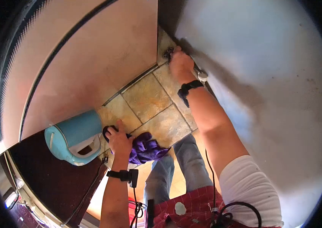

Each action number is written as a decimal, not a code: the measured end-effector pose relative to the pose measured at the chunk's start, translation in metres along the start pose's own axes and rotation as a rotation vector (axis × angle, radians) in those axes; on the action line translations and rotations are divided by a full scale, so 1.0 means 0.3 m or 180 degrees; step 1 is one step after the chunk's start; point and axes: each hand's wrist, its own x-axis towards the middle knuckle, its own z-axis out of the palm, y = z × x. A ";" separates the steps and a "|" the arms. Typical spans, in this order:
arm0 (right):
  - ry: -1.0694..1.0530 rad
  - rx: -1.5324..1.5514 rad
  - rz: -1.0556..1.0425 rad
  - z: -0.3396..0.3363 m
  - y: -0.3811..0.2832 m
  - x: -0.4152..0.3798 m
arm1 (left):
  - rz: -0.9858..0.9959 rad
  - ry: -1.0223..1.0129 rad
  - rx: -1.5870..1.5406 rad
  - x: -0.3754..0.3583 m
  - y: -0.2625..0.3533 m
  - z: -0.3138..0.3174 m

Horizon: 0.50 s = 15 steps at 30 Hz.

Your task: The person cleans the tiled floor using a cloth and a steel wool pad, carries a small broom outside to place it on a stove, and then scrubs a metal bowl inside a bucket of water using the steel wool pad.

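Tan stone floor tiles run between a pale wall and a pinkish panel. Near left, the left hand grips a purple cloth beside a light-blue appliance. Well apart, the right hand closes on a dark clump in the far corner.

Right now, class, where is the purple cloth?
In the head view, the purple cloth lies lower centre on the tiled floor, under the left hand, beside the blue kettle.
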 end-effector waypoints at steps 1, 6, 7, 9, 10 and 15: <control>-0.0003 -0.0089 0.0192 -0.013 -0.009 -0.021 | 0.0015 -0.0094 0.0013 0.007 -0.003 0.002; -0.0319 -0.0161 0.0148 -0.119 0.147 -0.632 | -0.0115 -0.0136 -0.0083 0.008 0.007 -0.020; -0.0295 -0.0175 0.0136 -0.120 0.152 -0.618 | -0.0093 -0.0165 -0.0031 0.008 0.007 -0.018; 0.0242 -0.0180 -0.0149 -0.070 0.150 -0.604 | -0.0066 -0.0098 0.0076 0.010 0.007 -0.002; 0.0683 0.0008 -0.0617 -0.014 0.164 -0.517 | -0.0039 -0.0127 0.0112 0.012 0.004 0.004; -0.0104 -0.0126 -0.0029 0.000 -0.019 -0.035 | 0.0002 -0.0098 0.0153 0.004 0.017 -0.013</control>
